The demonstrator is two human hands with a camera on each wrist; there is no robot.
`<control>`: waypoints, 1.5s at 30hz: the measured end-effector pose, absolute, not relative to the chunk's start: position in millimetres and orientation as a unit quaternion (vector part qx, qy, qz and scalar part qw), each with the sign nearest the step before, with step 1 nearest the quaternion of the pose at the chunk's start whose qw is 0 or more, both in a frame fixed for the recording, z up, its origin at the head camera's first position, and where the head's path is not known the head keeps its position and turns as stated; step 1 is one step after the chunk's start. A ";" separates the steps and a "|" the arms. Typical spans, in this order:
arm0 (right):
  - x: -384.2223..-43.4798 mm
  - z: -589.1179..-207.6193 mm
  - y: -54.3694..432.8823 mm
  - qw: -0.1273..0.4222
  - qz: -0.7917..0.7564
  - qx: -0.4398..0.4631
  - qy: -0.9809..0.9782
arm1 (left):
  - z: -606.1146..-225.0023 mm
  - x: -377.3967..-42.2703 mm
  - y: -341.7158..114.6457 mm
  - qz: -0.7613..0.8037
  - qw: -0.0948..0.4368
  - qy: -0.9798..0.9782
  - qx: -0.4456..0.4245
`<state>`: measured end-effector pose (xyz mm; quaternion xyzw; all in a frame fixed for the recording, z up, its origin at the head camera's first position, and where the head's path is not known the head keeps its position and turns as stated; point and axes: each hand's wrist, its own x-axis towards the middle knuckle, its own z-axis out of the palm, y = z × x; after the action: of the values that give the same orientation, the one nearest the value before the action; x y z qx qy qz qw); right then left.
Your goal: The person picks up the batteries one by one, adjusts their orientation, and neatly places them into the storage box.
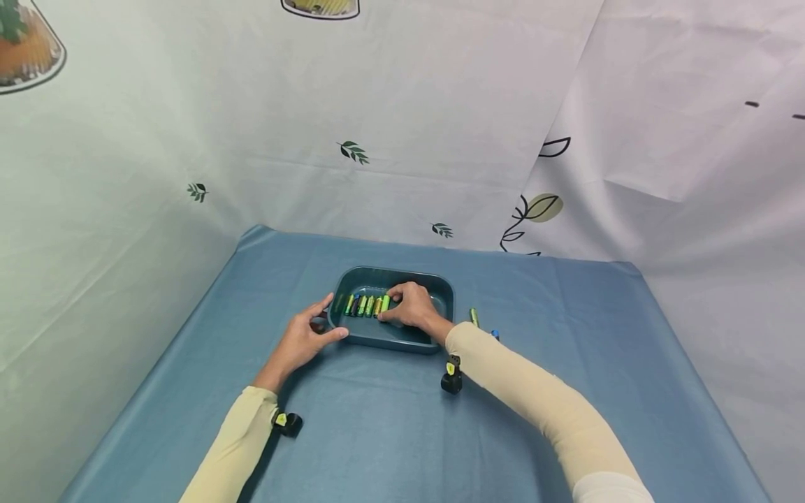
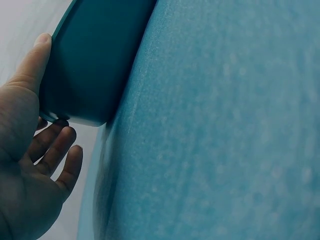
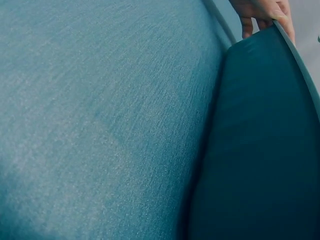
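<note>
A dark teal tray point(image 1: 390, 344) with rounded corners stands on the cloth, and several batteries point(image 1: 361, 306) in green, dark and gold lie side by side in its left half. At the tray's left end my left hand point(image 1: 306, 339) holds the corner, the thumb along the front rim and the fingers at the end wall; the left wrist view shows the lower fingers bent loosely off the wall. Reaching in over the right side, my right hand point(image 1: 411, 305) pinches a bright green battery point(image 1: 386, 303) at the right end of the row. The right wrist view hides that hand behind the tray wall.
Right of the tray, a green battery point(image 1: 474, 317) and a blue-ended one point(image 1: 495, 334), partly behind the right sleeve, lie on the blue tablecloth point(image 1: 390, 419). White printed curtains point(image 1: 402, 188) rise behind the table and along both sides.
</note>
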<state>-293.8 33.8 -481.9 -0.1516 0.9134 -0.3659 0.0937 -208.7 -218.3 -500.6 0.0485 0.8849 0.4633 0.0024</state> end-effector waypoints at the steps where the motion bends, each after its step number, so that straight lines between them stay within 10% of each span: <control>1: -293.5 -481.7 33.9 0.095 -0.366 -0.153 0.913 | -500.6 -208.7 -218.1 0.464 0.002 0.885 0.049; 29: -288.8 -473.2 40.8 0.073 -0.371 -0.186 0.907 | -499.7 -209.1 -219.4 0.463 -0.002 0.885 0.051; 45: -252.2 -440.8 154.5 -0.047 -0.433 -0.180 0.882 | -502.4 -209.7 -220.3 0.466 -0.003 0.883 0.058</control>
<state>-252.2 154.5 -440.8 -0.1803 0.8819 -0.4331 -0.0466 -209.7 -220.3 -502.4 0.0582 0.8827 0.4663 -0.0026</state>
